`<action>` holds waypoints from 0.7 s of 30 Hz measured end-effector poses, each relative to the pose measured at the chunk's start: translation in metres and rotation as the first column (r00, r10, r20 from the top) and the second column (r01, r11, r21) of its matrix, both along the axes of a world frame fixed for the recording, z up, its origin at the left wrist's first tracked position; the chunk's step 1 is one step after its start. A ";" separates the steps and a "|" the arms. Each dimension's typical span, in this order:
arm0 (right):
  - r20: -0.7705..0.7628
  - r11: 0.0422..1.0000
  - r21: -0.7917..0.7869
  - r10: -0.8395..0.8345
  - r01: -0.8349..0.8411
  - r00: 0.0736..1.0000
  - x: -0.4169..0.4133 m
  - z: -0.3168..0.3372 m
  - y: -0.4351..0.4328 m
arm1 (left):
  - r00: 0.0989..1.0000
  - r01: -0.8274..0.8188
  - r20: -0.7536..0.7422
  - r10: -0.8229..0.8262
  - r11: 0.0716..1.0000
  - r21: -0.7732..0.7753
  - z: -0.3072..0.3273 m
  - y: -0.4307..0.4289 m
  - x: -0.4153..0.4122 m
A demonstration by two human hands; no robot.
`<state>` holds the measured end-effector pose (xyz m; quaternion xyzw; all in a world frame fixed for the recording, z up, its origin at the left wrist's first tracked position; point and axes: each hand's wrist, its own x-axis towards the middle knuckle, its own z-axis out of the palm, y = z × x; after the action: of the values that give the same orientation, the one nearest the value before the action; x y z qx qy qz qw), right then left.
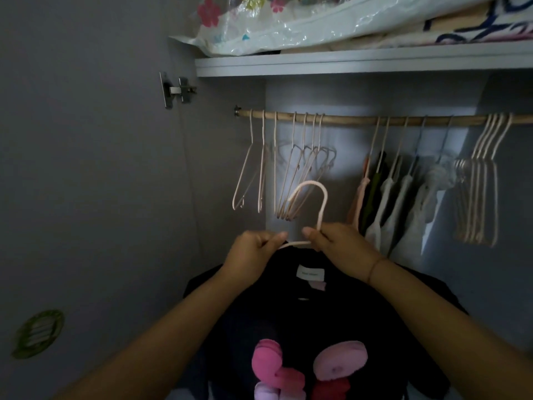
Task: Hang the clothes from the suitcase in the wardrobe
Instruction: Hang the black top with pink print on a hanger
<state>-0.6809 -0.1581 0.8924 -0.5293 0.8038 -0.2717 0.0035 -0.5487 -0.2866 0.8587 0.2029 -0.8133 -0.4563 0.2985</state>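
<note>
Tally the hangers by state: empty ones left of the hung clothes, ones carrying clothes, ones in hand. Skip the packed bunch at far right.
Empty hangers on the rod, left group: 7
Hangers carrying clothes: 5
Pink hanger held by left hand and right hand, carrying the black T-shirt: 1
Total: 13

black t-shirt [317, 313] with pink print, on pale pink hanger [318, 203], hook upright, below wooden rail [346, 119]
</note>
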 end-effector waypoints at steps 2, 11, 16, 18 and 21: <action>0.119 1.000 -0.026 0.012 -0.009 0.993 -0.005 -0.004 0.002 | 0.995 0.072 0.068 -0.068 0.996 -0.054 -0.003 -0.007 0.014; 0.313 0.968 -0.116 0.250 -0.224 0.916 -0.012 0.006 0.009 | 0.997 0.074 0.046 -0.069 0.988 -0.137 -0.021 -0.037 0.041; 0.220 0.947 0.187 0.221 -0.263 0.950 -0.052 0.014 0.041 | 0.994 0.095 -0.045 -0.095 0.995 0.011 -0.003 -0.044 0.043; 0.351 0.931 0.220 0.204 -0.292 0.914 -0.059 0.009 0.053 | 0.995 0.092 -0.036 -0.092 0.996 0.016 0.001 -0.049 0.041; 0.584 0.912 0.138 0.241 -0.387 0.775 -0.055 -0.004 0.067 | 0.995 0.095 -0.019 -0.094 0.995 0.022 0.000 -0.053 0.033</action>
<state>-0.7357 -0.0915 0.8888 -0.5502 0.6947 -0.3052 0.3487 -0.5156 -0.3397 0.8586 0.1634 -0.8140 -0.4811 0.2815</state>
